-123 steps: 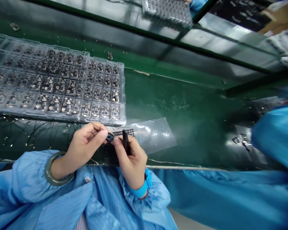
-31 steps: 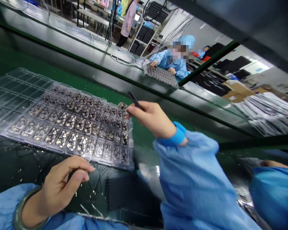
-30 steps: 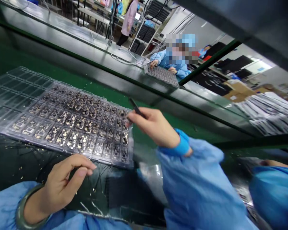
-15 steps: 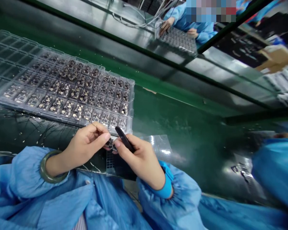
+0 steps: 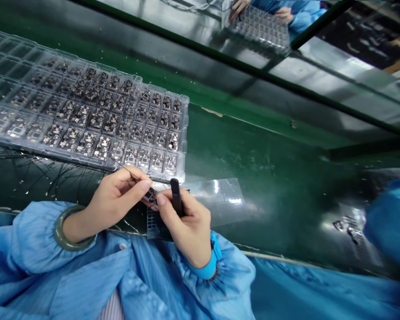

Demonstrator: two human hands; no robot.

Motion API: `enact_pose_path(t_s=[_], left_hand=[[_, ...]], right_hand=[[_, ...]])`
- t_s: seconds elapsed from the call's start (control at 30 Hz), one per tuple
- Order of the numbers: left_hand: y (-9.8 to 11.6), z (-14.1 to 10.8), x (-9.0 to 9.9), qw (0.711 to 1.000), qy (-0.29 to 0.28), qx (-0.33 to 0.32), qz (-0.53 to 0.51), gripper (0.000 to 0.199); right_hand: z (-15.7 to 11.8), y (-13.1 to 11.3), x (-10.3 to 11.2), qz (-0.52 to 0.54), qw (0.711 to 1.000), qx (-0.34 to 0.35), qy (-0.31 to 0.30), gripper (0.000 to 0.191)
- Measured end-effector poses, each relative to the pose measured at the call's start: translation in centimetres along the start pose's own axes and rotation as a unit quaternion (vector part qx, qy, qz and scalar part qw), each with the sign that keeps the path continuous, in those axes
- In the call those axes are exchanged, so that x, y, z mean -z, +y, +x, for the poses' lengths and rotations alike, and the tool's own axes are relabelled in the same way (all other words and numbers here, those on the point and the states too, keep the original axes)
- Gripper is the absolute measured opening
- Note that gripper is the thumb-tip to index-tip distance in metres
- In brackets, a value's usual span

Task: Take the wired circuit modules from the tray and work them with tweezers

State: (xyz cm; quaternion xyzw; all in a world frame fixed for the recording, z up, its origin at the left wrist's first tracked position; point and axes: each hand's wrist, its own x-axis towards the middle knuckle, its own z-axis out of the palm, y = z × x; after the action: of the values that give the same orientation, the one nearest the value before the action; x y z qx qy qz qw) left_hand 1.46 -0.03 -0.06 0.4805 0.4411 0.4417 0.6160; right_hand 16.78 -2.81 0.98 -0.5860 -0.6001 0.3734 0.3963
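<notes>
Between my two hands is a small dark circuit board (image 5: 151, 196), gripped at its left side by the thumb and fingers of my left hand (image 5: 115, 200). My right hand (image 5: 186, 222) pinches the board's right edge and also holds a black tool (image 5: 176, 198), its rounded end pointing up. A thin dark wire passes by my left fingertips. Just beyond my hands lie clear plastic trays (image 5: 183, 173) with many circuit boards in their compartments.
A clear plastic sheet (image 5: 220, 200) lies right of my hands on the green table (image 5: 273, 178). Loose dark wires spread below the trays. At far right are small dark parts (image 5: 350, 229) near a blue sleeve. Across a green bar, a person's hands touch another tray (image 5: 260, 29).
The black tool has turned more upright in my right hand. The board is still between my hands. The whole view has shifted slightly, with the trays nearer the left edge.
</notes>
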Motion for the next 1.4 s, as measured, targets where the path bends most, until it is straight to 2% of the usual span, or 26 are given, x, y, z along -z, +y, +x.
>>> enact_pose_path(t_s=[0.2,0.43,0.6,0.7,0.77,0.87,0.93,1.0,1.07,1.2,1.3,1.4], left_hand=[[-0.1,0.0,0.2,0.999,-0.007,0.025,-0.037,0.014],[-0.3,0.0,0.3,0.999,0.009,0.034,-0.026,0.015],[-0.1,0.0,0.5,0.998,-0.038,0.054,0.001,0.015],[0.0,-0.1,0.6,0.996,-0.064,0.057,0.027,0.014],[0.0,-0.2,0.6,0.996,-0.060,0.054,0.046,0.012],[-0.1,-0.3,0.7,0.994,-0.055,0.051,0.080,0.011],[-0.1,-0.4,0.6,0.989,-0.077,0.043,0.116,0.011],[-0.1,-0.6,0.3,0.981,-0.113,0.038,0.150,0.013],[-0.1,-0.8,-0.3,0.971,-0.162,0.051,0.168,0.015],[-0.6,-1.0,-1.7,0.945,-0.269,0.077,0.168,0.012],[-1.2,-0.9,-2.3,0.928,-0.312,0.077,0.189,0.010],[-1.8,-0.7,-2.5,0.917,-0.329,0.084,0.211,0.010]], right_hand=[[-0.2,-0.3,-0.1,-0.019,0.999,0.025,0.026,0.014],[-0.2,-0.3,-0.2,-0.031,0.999,0.007,0.027,0.013],[-0.6,-0.2,0.0,-0.015,0.999,0.007,0.032,0.013],[-1.1,0.4,0.4,0.017,0.999,-0.024,0.034,0.014],[-1.3,1.0,1.0,0.065,0.994,-0.053,0.072,0.020],[-1.4,2.3,2.8,0.140,0.969,-0.060,0.197,0.034],[-1.5,3.3,4.1,0.173,0.948,-0.059,0.259,0.038],[-1.9,4.3,5.1,0.205,0.934,-0.081,0.280,0.038],[-2.4,5.4,5.7,0.224,0.927,-0.108,0.280,0.032],[-3.5,7.4,6.1,0.192,0.936,-0.134,0.263,0.024],[-3.9,8.4,6.1,0.159,0.940,-0.154,0.261,0.024],[-3.9,8.9,6.0,0.136,0.943,-0.161,0.259,0.023]])
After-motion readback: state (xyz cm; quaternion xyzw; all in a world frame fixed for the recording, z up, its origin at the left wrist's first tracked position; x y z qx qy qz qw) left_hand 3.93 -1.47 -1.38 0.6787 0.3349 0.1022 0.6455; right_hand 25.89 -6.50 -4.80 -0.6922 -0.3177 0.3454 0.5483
